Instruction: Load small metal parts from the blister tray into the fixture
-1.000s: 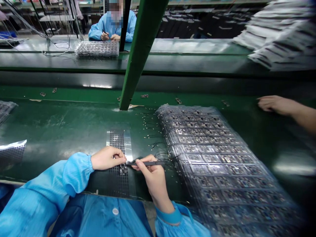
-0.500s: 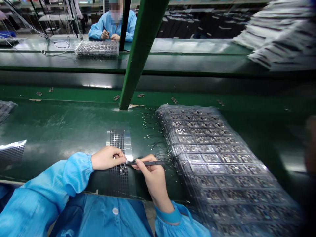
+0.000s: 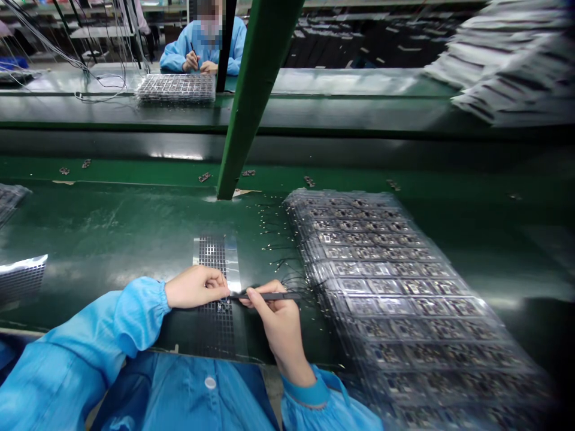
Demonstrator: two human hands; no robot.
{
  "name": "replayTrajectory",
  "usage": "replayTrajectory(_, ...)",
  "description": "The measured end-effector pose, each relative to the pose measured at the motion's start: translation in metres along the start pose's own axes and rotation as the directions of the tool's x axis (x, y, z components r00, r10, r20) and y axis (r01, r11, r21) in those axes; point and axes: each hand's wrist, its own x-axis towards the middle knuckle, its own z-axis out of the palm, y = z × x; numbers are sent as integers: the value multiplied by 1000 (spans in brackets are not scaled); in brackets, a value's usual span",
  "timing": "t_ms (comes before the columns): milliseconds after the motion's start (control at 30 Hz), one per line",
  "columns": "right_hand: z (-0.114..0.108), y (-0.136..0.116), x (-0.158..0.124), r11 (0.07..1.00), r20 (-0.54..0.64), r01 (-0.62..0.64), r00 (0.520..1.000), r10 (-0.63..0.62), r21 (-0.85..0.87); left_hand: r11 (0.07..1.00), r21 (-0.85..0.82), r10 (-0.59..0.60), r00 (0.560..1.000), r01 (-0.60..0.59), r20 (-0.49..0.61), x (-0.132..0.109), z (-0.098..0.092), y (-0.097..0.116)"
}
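Note:
My right hand [image 3: 278,317] is shut on a pair of black tweezers [image 3: 269,296], whose tip reaches toward the fingers of my left hand [image 3: 195,287]. My left hand lies curled on a strip of dark mesh tray [image 3: 213,254], and what its fingers pinch is hidden. Small dark parts [image 3: 223,306] sit on the mesh just below those fingers. Thin wires with bright tips [image 3: 278,254] are scattered on the green belt [image 3: 112,239] between the mesh and a tall stack of clear trays holding circuit modules [image 3: 395,293], right of my right hand.
A green post [image 3: 256,96] rises behind the belt. Small parts [image 3: 204,177] ride a far green strip. Across the line, a co-worker in blue [image 3: 202,45] holds a pen-like tool near a mesh tray [image 3: 175,88]. Striped tray stacks [image 3: 507,66] stand top right.
A hand at the right edge has left the view. The small parts on the far green strip have shifted left. My own hands and the tweezers have barely moved.

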Motion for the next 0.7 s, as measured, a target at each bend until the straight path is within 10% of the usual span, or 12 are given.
replayTrajectory(700,3,7,-1,989,36,52,998,-57,140,993,-118,3,993,-18,-119,0,4,0)
